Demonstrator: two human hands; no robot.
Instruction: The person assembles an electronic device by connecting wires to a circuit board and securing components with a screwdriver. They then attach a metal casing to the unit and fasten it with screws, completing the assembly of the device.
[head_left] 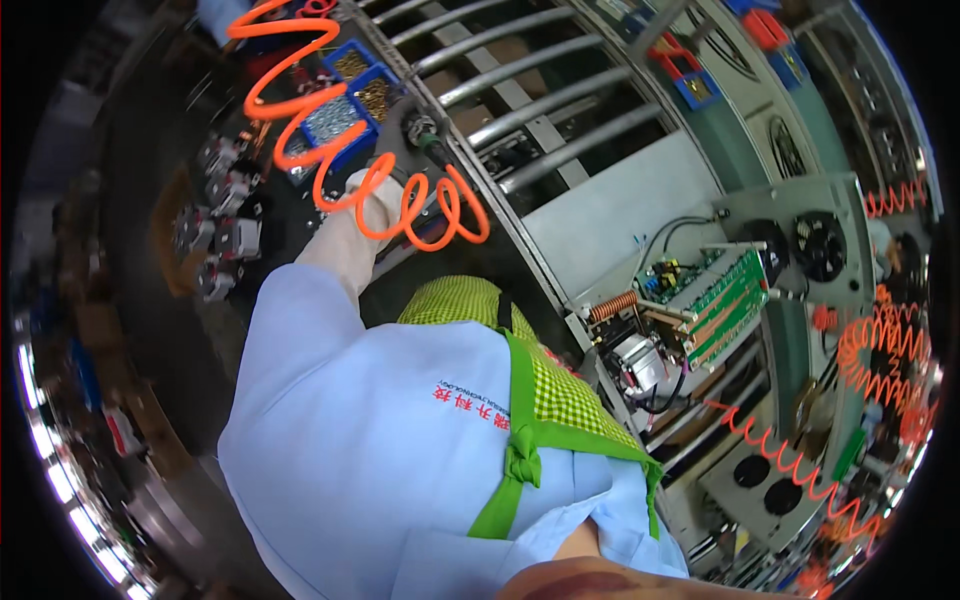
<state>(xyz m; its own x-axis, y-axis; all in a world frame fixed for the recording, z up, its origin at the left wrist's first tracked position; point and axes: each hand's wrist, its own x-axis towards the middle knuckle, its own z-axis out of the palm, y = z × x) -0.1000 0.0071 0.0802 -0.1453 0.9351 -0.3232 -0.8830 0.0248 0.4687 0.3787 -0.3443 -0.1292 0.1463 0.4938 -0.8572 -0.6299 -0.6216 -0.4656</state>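
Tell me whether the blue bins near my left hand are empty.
Not empty: silvery parts and brass-coloured parts show inside the blue bins. How full, I cannot tell.

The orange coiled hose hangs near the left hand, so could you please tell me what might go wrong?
The orange coiled hose crosses in front of the left hand, so it might snag. The open blue bins nearby could be knocked, perhaps mixing silver fasteners with brass-coloured ones.
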